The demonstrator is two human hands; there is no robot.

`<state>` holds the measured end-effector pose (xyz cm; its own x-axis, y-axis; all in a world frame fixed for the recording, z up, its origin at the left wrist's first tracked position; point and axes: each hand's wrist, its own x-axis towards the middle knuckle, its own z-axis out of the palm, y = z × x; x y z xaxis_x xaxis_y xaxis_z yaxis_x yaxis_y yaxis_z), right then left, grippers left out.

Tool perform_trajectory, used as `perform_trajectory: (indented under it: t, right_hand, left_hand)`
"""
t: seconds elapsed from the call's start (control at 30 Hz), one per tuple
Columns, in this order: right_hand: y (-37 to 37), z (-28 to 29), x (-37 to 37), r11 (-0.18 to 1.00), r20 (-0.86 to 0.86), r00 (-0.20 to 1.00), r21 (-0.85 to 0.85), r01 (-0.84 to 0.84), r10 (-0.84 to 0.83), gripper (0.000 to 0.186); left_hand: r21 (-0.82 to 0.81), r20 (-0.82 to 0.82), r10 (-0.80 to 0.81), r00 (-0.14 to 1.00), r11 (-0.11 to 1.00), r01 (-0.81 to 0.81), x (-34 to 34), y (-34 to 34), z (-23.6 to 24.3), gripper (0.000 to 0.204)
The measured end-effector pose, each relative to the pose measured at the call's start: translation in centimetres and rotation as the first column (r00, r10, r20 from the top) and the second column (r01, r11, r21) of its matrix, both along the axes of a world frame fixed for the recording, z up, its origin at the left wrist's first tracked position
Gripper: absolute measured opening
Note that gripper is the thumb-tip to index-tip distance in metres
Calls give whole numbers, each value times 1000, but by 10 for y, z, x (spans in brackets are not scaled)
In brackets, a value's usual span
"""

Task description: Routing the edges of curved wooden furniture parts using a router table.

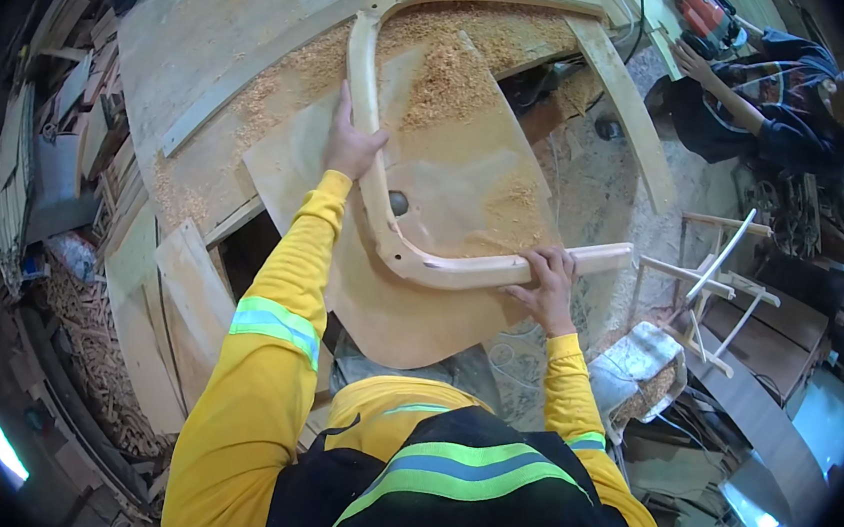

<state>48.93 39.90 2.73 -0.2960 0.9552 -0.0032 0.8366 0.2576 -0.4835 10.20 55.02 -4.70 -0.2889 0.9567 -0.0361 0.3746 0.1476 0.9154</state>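
A pale wooden frame (374,184), bent in a rounded C shape with its mouth to the right, lies over a plywood board (406,332). Small dark holes show at its near and far corners. My left hand (355,143) is wrapped round the frame's left side, thumb on the inner edge. Near the free end of its lower arm, my right hand (545,286) grips the wood with the fingers over the top. A dark round knob or hole (398,203) shows beside the frame's inner edge.
Wood shavings (448,85) cover the boards inside and around the frame. Long curved wooden strips (617,105) lie at the far right. A co-worker (767,103) sits there with a red power tool (703,15). Wooden chair frames (717,279) and a sack (639,368) stand right; scrap wood (99,336) lies left.
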Motion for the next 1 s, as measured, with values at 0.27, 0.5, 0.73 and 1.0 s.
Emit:
perform_trajectory:
  t: [0.27,0.5,0.73,1.0]
  right_hand:
    - [2,-4,-1,1000,18,1000,-7,12,-12,69]
    - [0,-3,-2,1000,19,1000,15,9,-10,69]
    - [-1,-5,1,1000,-19,1000,-23,-5,5,67]
    - [-9,-1,4,1000,19,1000,-12,-15,15,64]
  left_hand:
    - [0,7,1,1000,1000,-1,-1,4,2,113]
    - [57,24,24,999,998,-25,0,2,1,109]
    - [74,17,28,999,997,-29,-4,-5,2,111]
    - [84,-6,38,999,996,-37,1,-23,3,109]
